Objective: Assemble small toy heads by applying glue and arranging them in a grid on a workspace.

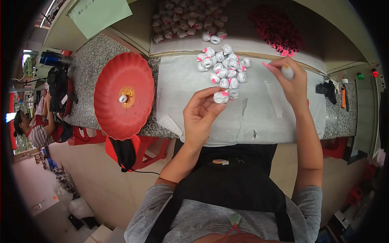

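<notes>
Between the thumb and fingers of my left hand [200, 119] is a small white head-shaped figure piece [221, 96] with a pink bow-like patch on top. My right hand [292, 83] is raised over the right of the white work sheet [259, 125], pinching a tiny pink piece [265, 64] at its fingertips. A white rounded object [287, 72] with a yellowish spot also sits in that hand; its kind is unclear. Just beyond my left hand lies a cluster of similar white pieces [221, 73], some with pink patches. One more white piece [233, 94] lies beside the held one.
A big red scalloped dish [109, 97] with one white piece [122, 98] stands at left. Under the shelf are heaped white pieces [186, 20] and a pile of pink pieces [279, 32]. An orange tool [343, 97] lies far right. Another person [38, 131] sits at far left.
</notes>
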A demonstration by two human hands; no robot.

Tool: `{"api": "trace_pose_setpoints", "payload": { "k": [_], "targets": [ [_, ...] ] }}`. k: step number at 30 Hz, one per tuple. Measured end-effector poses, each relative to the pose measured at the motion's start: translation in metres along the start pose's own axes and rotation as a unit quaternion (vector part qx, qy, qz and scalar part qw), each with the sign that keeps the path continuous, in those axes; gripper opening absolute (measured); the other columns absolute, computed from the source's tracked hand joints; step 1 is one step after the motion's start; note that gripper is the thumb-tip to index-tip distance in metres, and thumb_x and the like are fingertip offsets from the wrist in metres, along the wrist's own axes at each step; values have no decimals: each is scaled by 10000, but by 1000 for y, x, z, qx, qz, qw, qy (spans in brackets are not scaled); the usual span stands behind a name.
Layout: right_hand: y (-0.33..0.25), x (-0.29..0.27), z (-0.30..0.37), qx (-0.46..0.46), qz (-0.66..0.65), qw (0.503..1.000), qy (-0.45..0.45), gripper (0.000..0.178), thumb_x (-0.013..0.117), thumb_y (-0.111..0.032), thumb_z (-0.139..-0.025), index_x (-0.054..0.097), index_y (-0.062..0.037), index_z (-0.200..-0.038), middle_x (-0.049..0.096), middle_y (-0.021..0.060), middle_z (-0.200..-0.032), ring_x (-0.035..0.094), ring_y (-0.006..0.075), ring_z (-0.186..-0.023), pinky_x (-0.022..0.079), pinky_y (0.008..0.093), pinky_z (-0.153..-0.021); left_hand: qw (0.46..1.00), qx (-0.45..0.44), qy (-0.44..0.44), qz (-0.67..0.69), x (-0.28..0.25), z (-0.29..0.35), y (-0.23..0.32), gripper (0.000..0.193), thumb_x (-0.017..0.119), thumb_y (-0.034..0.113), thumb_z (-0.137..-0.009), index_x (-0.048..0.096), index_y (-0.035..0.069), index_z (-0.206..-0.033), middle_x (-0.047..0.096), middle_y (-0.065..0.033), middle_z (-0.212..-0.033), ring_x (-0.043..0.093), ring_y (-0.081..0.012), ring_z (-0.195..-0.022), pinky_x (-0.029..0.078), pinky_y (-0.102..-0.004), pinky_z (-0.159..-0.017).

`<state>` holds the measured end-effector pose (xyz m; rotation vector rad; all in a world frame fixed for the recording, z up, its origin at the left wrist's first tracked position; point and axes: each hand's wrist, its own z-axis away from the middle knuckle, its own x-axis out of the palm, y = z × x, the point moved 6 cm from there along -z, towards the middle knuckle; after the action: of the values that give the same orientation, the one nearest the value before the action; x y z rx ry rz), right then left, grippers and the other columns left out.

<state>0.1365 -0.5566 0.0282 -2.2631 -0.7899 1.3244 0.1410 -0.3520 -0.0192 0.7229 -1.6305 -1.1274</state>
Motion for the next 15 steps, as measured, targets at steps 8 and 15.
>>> {"api": "trace_pose_setpoints", "payload": {
  "k": [8,15],
  "targets": [
    [-37,31,65,298,-524,798,5,87,543,71,-655,493,30,-713,518,121,-702,499,151,-585,414,235,-520,988,56,-70,-128,24,4,4,298,505,-99,-708,451,-30,-993,484,-162,-1024,496,-190,-925,437,-270,-736],
    [-40,48,71,305,-538,786,4,91,556,63,-663,504,27,-728,523,100,-708,496,130,-579,408,227,-510,964,110,-108,-216,28,10,8,292,523,-98,-691,475,-28,-971,477,-162,-1023,486,-212,-940,424,-272,-756]
  ]
}}
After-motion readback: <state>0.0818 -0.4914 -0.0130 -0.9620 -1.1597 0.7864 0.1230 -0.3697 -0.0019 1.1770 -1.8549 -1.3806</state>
